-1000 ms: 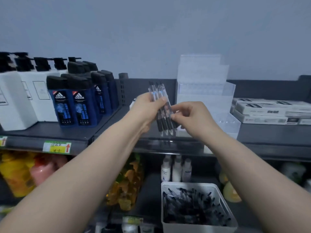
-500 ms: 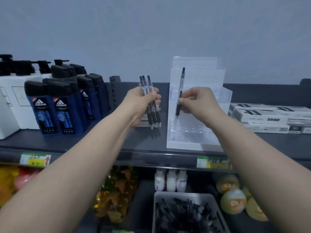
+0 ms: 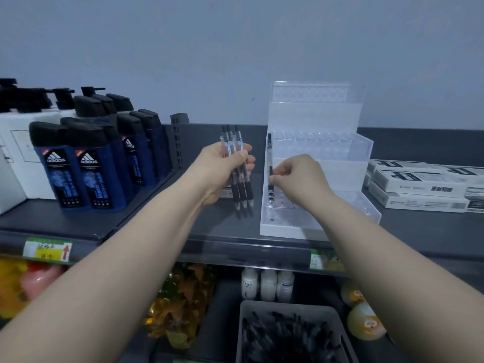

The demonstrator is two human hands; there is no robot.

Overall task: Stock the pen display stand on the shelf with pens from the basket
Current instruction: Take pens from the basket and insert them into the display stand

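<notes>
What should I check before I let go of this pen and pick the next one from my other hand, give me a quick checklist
1. Pen upright at the stand's left edge: ok.
2. Pen tip seated in a hole of the lower tier: cannot tell, clear plastic blurs it.
3. Right hand pinching the pen mid-barrel: ok.
4. Left hand holding three pens securely, tips down: ok.
5. Display stand sitting square on the shelf: ok.
6. Basket below holds more pens: ok.
</notes>
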